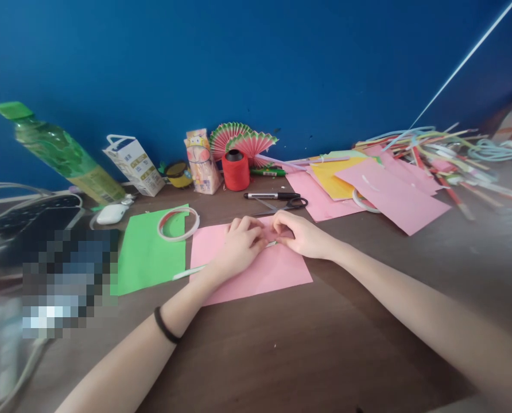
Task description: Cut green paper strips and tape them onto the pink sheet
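A pink sheet of paper (260,272) lies flat on the brown table (307,344) in front of me. My left hand (239,246) and my right hand (301,234) rest on its far edge, fingertips meeting. Both have fingers curled and pinched together on a thin white strip (189,272) that runs out leftward from under my left hand. What exactly sits between the fingertips is hidden. A black band circles my left wrist.
A green sheet (150,252) with a tape ring (178,223) lies to the left. Behind the hands are scissors (288,203), a black marker (271,195), a red thread spool (235,170), paper fans (243,140), a carton (134,165) and a green bottle (62,152). Pink and yellow sheets (368,189) and paper strips (437,152) sit right.
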Tool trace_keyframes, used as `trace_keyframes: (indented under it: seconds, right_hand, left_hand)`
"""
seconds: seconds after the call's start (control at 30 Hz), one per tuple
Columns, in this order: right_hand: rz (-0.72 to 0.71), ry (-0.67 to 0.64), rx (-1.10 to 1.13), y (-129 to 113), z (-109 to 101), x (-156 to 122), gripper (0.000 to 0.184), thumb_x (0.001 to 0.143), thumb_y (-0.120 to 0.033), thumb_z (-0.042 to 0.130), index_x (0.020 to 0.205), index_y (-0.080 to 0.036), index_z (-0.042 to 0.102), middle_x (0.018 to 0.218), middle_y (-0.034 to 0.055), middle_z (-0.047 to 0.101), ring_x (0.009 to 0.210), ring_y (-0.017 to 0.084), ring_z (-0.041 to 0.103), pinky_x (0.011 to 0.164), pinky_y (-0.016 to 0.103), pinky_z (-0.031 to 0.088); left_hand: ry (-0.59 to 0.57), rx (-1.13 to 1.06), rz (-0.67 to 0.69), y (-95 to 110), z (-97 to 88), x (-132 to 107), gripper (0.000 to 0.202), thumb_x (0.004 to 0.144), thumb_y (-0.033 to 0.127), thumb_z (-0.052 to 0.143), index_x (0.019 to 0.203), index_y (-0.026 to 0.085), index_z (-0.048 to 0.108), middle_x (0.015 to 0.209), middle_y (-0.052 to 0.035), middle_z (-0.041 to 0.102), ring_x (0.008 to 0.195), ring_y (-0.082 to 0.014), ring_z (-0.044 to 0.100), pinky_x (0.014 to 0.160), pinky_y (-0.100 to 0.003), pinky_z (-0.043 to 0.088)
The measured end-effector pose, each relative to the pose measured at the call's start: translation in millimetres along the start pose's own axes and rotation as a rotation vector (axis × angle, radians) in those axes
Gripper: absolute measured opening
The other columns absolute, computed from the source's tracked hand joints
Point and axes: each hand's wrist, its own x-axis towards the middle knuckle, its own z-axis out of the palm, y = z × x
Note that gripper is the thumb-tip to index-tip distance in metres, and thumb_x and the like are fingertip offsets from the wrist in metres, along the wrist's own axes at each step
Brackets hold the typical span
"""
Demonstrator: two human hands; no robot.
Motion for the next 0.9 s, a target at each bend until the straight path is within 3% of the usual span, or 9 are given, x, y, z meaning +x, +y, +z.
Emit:
trace_keyframes:
  seconds: [0.67,0.9]
  right_hand:
    - [0.010,-0.005,0.006,1.6,0.8,-0.3,0.021,0.073,-0.006,0.049,0.073,-0.022,0.035,0.082,0.0008,0.048,0.076,0.014,0.047,0.070,0.029,0.040]
    - [0.005,0.013,0.023,-0.5,0.0,0.3,0.022,0.067,0.000,0.039,0.072,-0.022,0.036,0.079,0.0005,0.048,0.073,0.014,0.048,0.067,0.028,0.040]
  left_hand:
    - [0.012,0.017,-0.028,5.1,-0.6,-0.2,0.018,0.084,0.025,0.045,0.084,0.018,0.062,0.110,-0.0056,0.053,0.100,-0.0226,0.044,0.090,-0.041,0.036]
    - [0.034,0.029,-0.044,6.0,1.8,0.2,0.017,0.083,0.026,0.047,0.074,0.018,0.060,0.108,-0.0052,0.053,0.098,-0.0227,0.044,0.088,-0.041,0.037]
